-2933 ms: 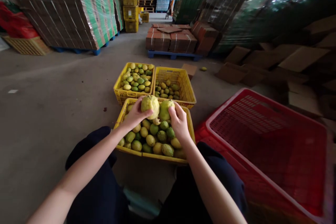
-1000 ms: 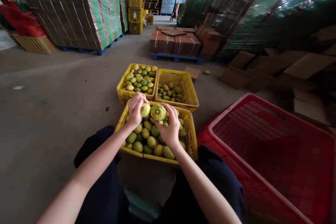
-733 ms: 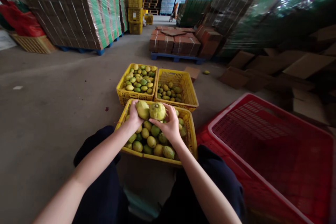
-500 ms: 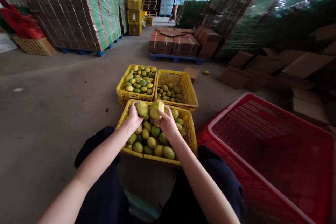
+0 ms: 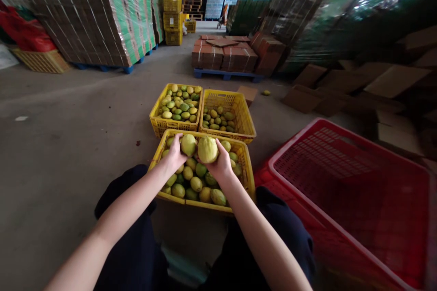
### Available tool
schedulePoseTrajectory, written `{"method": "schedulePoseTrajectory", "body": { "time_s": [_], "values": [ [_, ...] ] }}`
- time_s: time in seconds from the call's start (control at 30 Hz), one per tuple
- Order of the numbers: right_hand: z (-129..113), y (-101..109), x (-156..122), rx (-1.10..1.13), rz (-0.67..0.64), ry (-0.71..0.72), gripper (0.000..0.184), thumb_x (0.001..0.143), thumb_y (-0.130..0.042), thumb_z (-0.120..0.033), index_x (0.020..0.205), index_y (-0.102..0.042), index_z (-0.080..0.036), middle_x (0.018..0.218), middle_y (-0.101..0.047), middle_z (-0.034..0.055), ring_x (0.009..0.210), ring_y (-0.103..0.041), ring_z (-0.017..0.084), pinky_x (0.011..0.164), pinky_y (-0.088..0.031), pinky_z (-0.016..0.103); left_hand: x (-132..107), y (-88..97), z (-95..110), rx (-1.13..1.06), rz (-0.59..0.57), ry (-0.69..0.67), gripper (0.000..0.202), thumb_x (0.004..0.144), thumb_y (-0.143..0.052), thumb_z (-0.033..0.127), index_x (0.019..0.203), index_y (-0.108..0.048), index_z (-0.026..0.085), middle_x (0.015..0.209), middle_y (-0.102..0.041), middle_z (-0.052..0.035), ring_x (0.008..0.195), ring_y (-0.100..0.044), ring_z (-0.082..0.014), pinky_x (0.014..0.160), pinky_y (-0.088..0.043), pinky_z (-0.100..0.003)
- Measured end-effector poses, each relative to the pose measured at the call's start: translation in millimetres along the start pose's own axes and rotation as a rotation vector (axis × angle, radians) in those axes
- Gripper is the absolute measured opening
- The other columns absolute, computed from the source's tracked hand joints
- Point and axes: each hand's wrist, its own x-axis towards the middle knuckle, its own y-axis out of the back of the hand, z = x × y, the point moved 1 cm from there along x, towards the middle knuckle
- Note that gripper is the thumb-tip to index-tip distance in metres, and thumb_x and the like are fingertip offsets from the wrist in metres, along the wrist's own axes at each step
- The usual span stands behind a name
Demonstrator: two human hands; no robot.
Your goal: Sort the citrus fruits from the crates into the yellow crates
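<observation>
My left hand [image 5: 176,152] is closed around a yellow-green lemon [image 5: 188,145]. In my right hand [image 5: 220,161] is a larger, bumpy yellow-green lemon [image 5: 207,149], held close beside the first one. Both are raised over the near yellow crate [image 5: 251,177], which is filled with green and yellow lemons [image 5: 196,184]. Behind it stand two more yellow crates: the left crate [image 5: 159,122] is heaped with lemons, and the right crate [image 5: 244,116] has a lower layer of them.
A large red crate [image 5: 293,186] stands at my right. Flattened cardboard [image 5: 307,95] lies beyond it, and a loose lemon [image 5: 266,92] rests on the floor. Bundled cartons [image 5: 223,57] sit on a blue pallet [image 5: 225,74]. A wrapped stack [image 5: 85,18] rises at the left.
The right-hand lemon has been turned, its bumpy side now showing, and has moved slightly right and lower. The left-hand lemon has shifted slightly right. Both stay in my hands.
</observation>
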Motion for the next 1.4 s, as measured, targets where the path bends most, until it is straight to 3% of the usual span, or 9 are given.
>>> {"method": "schedulePoseTrajectory", "body": {
  "time_s": [0.1,0.2,0.37,0.67,0.8,0.93,1.13,1.27,1.4],
  "values": [
    [1.3,-1.4,-1.5,0.000,0.064,-0.029,0.022,0.089,-0.052,-0.038,0.082,-0.063,-0.021,0.067,-0.071,0.0026,0.069,-0.072,0.023,0.057,-0.060,0.035,6.2,2.4,0.9,0.039,-0.005,0.003,0.016,0.091,-0.054,0.030,0.083,-0.061,0.018,0.062,-0.062,-0.0026,0.059,-0.064,-0.0188,0.056,-0.058,-0.030],
    [-1.4,-1.7,-6.3,0.043,0.007,-0.091,0.031,0.091,-0.048,-0.044,0.085,-0.065,-0.019,0.067,-0.072,0.0034,0.065,-0.070,0.022,0.057,-0.060,0.035,9.7,3.2,0.1,0.019,-0.050,0.079,0.020,0.093,-0.052,0.032,0.086,-0.062,0.016,0.065,-0.064,-0.0045,0.055,-0.062,-0.0173,0.049,-0.055,-0.027],
    [-5.6,2.3,-6.1,0.024,-0.095,-0.093,0.028,0.082,-0.061,-0.046,0.083,-0.065,-0.019,0.069,-0.072,0.0042,0.067,-0.071,0.023,0.057,-0.060,0.036,8.5,0.7,-3.2,-0.005,-0.056,0.096,0.024,0.094,-0.045,0.027,0.086,-0.065,0.018,0.064,-0.065,-0.0050,0.051,-0.060,-0.0160,0.044,-0.051,-0.024],
    [-2.5,9.9,2.1,-0.018,0.216,-0.037,0.023,0.082,-0.062,-0.047,0.080,-0.056,-0.025,0.061,-0.065,-0.0031,0.064,-0.068,0.021,0.060,-0.060,0.038,4.3,-1.2,-4.0,-0.030,-0.028,0.026,0.012,0.092,-0.058,0.028,0.094,-0.063,0.018,0.069,-0.065,-0.0036,0.058,-0.064,-0.0131,0.052,-0.057,-0.020],
    [-7.4,5.4,-3.5,-0.002,0.189,-0.094,0.019,0.083,-0.058,-0.042,0.079,-0.059,-0.023,0.058,-0.065,-0.0010,0.061,-0.067,0.021,0.056,-0.059,0.036,0.9,-1.0,-4.3,-0.030,-0.095,0.086,0.027,0.093,-0.048,0.028,0.100,-0.067,0.012,0.066,-0.066,-0.0072,0.049,-0.060,-0.0142,0.040,-0.052,-0.022],
    [-8.0,3.7,-3.9,-0.034,0.116,-0.150,0.025,0.084,-0.053,-0.045,0.079,-0.061,-0.021,0.059,-0.067,0.0029,0.062,-0.068,0.023,0.053,-0.058,0.037,-0.3,-3.3,-4.4,0.014,-0.168,0.048,0.031,0.090,-0.047,0.026,0.106,-0.071,0.014,0.067,-0.069,-0.0084,0.046,-0.059,-0.0160,0.039,-0.049,-0.025],
    [-10.3,10.0,2.0,0.047,0.071,-0.045,0.022,0.083,-0.052,-0.039,0.083,-0.063,-0.020,0.067,-0.071,0.0025,0.063,-0.069,0.021,0.054,-0.057,0.033,-4.1,-3.8,0.0,-0.008,-0.263,-0.008,0.034,0.091,-0.047,0.025,0.116,-0.069,0.018,0.081,-0.072,-0.0061,0.051,-0.059,-0.0126,0.043,-0.049,-0.021],
    [-14.9,7.8,-2.0,0.037,-0.047,0.044,0.026,0.080,-0.058,-0.041,0.090,-0.067,-0.019,0.072,-0.073,0.0031,0.066,-0.070,0.021,0.056,-0.058,0.033,-11.1,-7.0,3.2,-0.037,-0.348,-0.024,0.027,0.093,-0.050,0.029,0.104,-0.072,0.018,0.081,-0.071,-0.0050,0.056,-0.063,-0.0119,0.047,-0.052,-0.020],
    [-19.3,-2.1,-14.2,-0.087,-0.174,0.206,0.030,0.079,-0.059,-0.047,0.084,-0.071,-0.020,0.072,-0.072,0.0031,0.073,-0.072,0.023,0.061,-0.061,0.035,-18.3,-13.7,7.2,0.077,-0.382,-0.089,0.036,0.094,-0.049,0.030,0.069,-0.069,0.014,0.063,-0.065,-0.0038,0.049,-0.061,-0.0130,0.043,-0.050,-0.022]
  ]
}}
